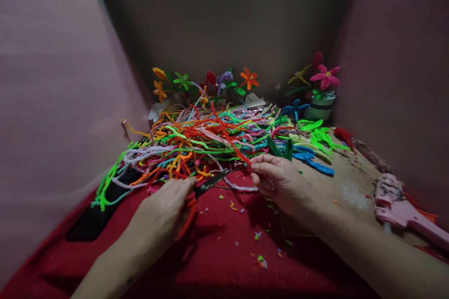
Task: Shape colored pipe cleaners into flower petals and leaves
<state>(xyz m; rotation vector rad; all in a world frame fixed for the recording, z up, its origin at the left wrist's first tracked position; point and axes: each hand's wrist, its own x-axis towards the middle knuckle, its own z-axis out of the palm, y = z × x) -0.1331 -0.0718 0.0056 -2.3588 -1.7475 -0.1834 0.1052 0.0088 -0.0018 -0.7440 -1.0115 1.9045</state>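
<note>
My left hand (171, 203) is closed around the orange-red handle of a pair of scissors (210, 184). Their dark blades point right, towards my other hand. Between the thumb and fingers of my right hand (275, 175) is pinched a red pipe cleaner (228, 135), which slants up and away to the left over the heap. The blade tips lie close to its pinched end; whether they touch it I cannot tell. Behind both hands spreads a tangled heap of pipe cleaners (182, 133) in many colours. A dark green looped piece (280, 149) stands just beyond my right hand.
A pink glue gun (396, 210) lies at the right on a brown board (343, 177). A dark phone-like slab (91, 219) rests at the left. Pipe-cleaner flowers (249, 78) line the back wall, beside a pale green pot (320, 105). Coloured clippings (261, 260) dot the red cloth (224, 243).
</note>
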